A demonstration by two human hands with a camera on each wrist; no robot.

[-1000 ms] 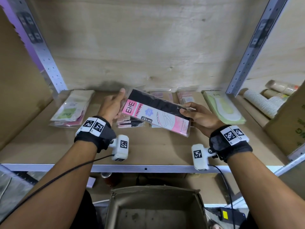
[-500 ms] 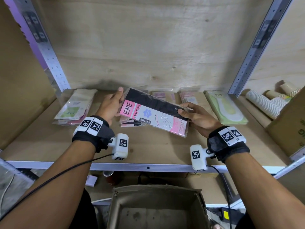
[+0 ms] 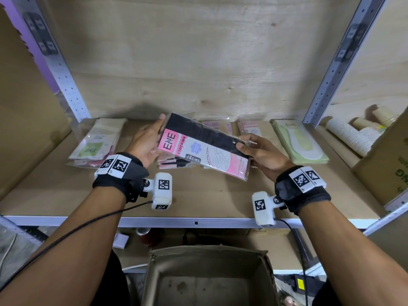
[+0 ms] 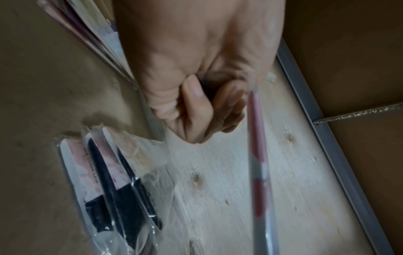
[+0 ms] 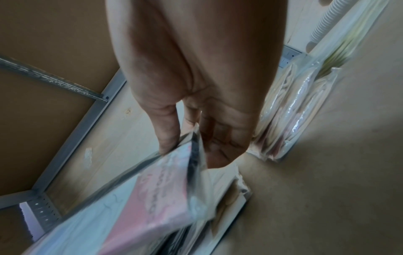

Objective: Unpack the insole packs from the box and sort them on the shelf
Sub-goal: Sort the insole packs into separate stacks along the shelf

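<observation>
**Pack held over the shelf in both hands**

The pack (image 3: 204, 149) is a flat, glossy plastic sleeve, long and rectangular, with a pink-and-white card printed "ENE STOCKING" and black fabric showing along its far edge. It is held tilted above the shelf (image 3: 198, 195), a matte brown board with a grey metal front rail, and over a low pile (image 3: 174, 165) of similar pink-and-black packs.

The left hand (image 3: 146, 144) holds the pack's 9 o'clock end, palm against the edge and fingers reaching up behind it; the left wrist view shows the thumb and fingers folded round a thin pink-and-white edge. The right hand (image 3: 262, 154) pinches the 3 o'clock end, thumb on the black face and fingers beneath. Both forearms reach in from 6 o'clock, each wrist wrapped in a black band bearing square markers.

At 9 o'clock on the shelf lies a stack of green-labelled packs (image 3: 97, 143); at 3 o'clock a pale green pack (image 3: 299, 143) with an insole shape. Between them, along the plywood back wall, lie more pink packs (image 3: 249, 128), partly hidden behind the held one. Ribbed paper cups (image 3: 351, 134) lie beyond the right upright.

The cardboard box (image 3: 209, 277), soft-edged, sits below at 6 o'clock, cut off by the frame; its visible floor seems bare. Both wrist views are blurred, so print there is unreadable.
</observation>
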